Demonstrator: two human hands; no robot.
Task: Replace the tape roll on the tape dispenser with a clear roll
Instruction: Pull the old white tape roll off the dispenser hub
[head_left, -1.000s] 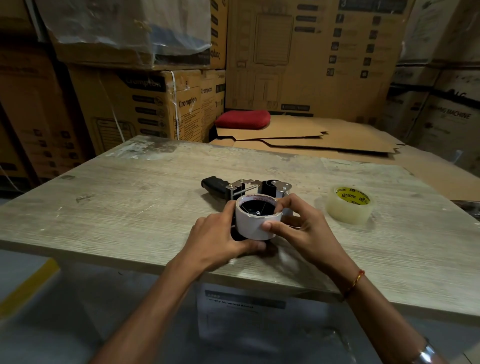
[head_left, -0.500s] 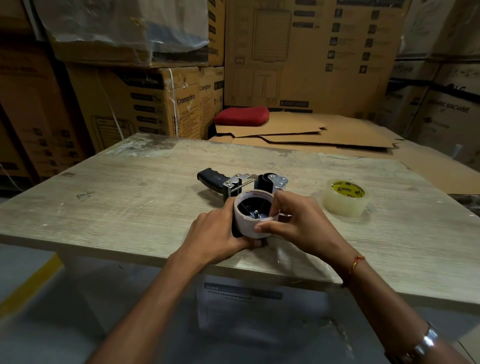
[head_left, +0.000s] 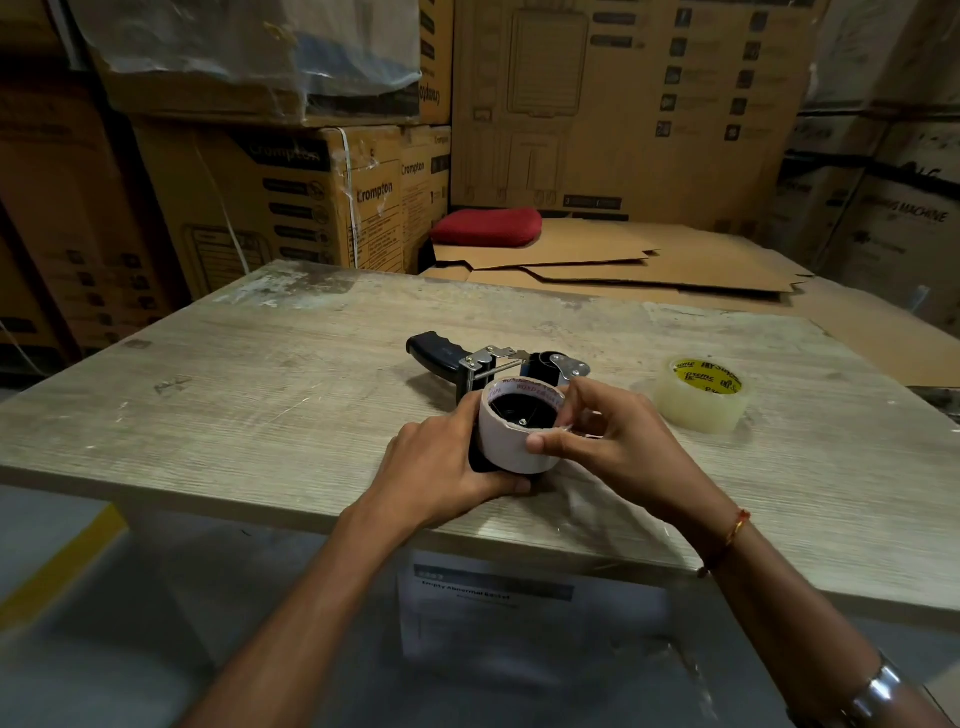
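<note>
On the bench (head_left: 260, 395), near its front edge, the tape dispenser (head_left: 483, 364) lay on its side, black handle pointing left and away, metal frame toward the right. Old roll (head_left: 511, 441), nearly a bare white core with red print on the rim, sat on the dispenser's hub, open end facing up. Left hand (head_left: 441, 467) was wrapped around the left side of that roll and the dispenser body under it, grip closed on both. Right hand (head_left: 618, 441) pinched the roll's right rim, thumb on the outer wall, fingers over the top edge, grip narrow and holding the old roll. Clear roll (head_left: 701, 397) with yellow printed core lay flat on the bench to the right of the right hand, apart from it, untouched. Behind the bench: flattened cardboard sheets (head_left: 649, 260), a red cushion (head_left: 485, 226), stacked cartons (head_left: 291, 197). Red thread showed on the right wrist, metal band further up the arm.
</note>
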